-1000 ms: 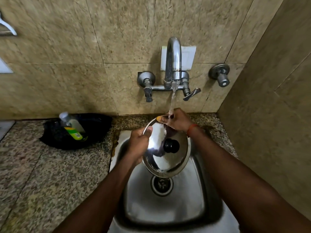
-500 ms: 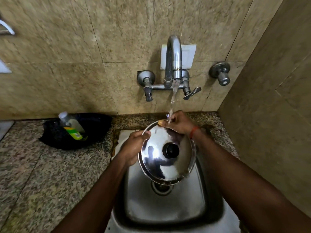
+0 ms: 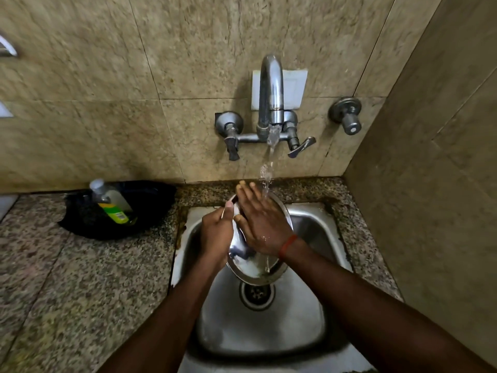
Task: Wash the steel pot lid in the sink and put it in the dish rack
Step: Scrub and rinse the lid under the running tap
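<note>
Steel lid (image 3: pixel 251 269): round, glossy, wet, tilted over the steel sink (image 3: pixel 304 327) under the running tap (image 3: pixel 270 87). Our left hand (image 3: pixel 215 235) grips its rim; our right hand (image 3: pixel 262 224) lies flat, fingers straight, on its face. Step, we judge: rinsing. Next needs firm hold; slick metal; rack unseen.

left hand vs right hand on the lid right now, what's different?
The left hand pinches the steel lid at its left rim, thumb on the edge; the right hand lies flat on its face, fingers straight. The water stream falls beside the right hand's fingers; the left hand sits clear of it. Both touch the lid over the sink.
</note>
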